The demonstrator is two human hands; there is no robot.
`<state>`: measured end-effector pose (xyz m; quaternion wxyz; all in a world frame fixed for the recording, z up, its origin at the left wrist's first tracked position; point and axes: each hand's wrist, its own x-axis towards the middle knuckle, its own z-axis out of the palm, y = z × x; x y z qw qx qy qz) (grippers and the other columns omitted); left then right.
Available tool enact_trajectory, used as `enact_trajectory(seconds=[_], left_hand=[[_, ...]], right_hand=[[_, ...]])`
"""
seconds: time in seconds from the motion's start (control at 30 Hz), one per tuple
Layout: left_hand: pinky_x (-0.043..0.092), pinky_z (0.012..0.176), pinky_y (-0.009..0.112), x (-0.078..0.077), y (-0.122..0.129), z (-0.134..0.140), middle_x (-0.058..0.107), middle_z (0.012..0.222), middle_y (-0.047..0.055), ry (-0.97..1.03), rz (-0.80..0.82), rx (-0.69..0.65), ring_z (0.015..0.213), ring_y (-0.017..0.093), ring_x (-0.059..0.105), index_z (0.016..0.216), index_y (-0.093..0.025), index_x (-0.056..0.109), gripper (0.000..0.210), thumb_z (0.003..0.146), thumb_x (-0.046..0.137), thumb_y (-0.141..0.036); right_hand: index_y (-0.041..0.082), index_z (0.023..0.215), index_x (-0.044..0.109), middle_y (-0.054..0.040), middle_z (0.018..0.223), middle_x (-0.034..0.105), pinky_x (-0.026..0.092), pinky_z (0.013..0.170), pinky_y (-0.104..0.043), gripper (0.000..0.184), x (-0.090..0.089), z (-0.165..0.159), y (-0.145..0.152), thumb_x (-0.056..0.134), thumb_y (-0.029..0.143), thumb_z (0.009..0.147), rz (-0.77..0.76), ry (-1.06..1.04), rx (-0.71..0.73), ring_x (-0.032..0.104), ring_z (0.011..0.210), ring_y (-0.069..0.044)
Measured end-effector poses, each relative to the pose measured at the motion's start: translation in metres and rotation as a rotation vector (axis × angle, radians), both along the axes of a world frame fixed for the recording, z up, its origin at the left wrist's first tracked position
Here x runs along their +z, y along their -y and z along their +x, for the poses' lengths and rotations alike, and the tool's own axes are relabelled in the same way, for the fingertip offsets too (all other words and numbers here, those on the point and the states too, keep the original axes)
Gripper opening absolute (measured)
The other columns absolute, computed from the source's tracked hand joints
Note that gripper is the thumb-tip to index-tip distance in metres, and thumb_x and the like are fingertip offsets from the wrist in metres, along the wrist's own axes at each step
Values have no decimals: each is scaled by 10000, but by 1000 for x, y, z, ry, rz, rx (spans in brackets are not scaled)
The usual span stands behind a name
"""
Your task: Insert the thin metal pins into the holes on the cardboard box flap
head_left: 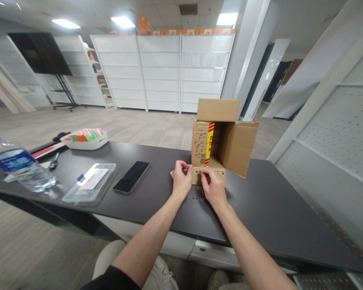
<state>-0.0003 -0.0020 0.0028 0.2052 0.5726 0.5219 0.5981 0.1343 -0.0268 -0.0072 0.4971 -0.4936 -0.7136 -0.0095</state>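
An open cardboard box (240, 145) stands on the dark table, its flaps spread outward. Its lower front flap (196, 177) hangs toward me, with a row of small dark holes or screw heads along it. My left hand (182, 178) is closed in a pinch at this flap's left edge. At the flap's middle, my right hand (213, 187) has its fingertips pressed together; whatever is between them is too small to make out. Several long thin metal screws or nails (199, 193) lie just below the flap, partly behind my right hand. Grey round heads dot the box's left panel (199, 141).
A black phone (131, 177) and a clear plastic case (90, 183) lie left of my hands. Farther left are a water bottle (21, 163) and a white basket (101, 141) with colourful packets. A perforated white panel (335, 161) stands to the right.
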Motion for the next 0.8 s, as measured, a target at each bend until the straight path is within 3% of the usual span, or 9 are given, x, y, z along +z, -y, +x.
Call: enact_trajectory(seconds=[0.47, 0.8], left_hand=[[436, 769, 278, -1, -1, 1, 612, 770, -23, 7, 2, -2, 685, 115, 577, 856, -226, 437, 148, 811, 562, -290], [433, 776, 283, 0, -1, 1, 612, 773, -21, 0, -10, 2, 693, 116, 581, 862, -223, 438, 153, 812, 562, -298]], right_hand=[[195, 891, 612, -67, 897, 665, 440, 811, -368, 146, 1, -1, 1, 469, 219, 880, -21, 25, 7, 601, 871, -229], [189, 990, 639, -81, 979, 665, 429, 866, -385, 206, -1, -1, -1, 474, 206, 869, -65, 59, -15, 589, 947, -234]])
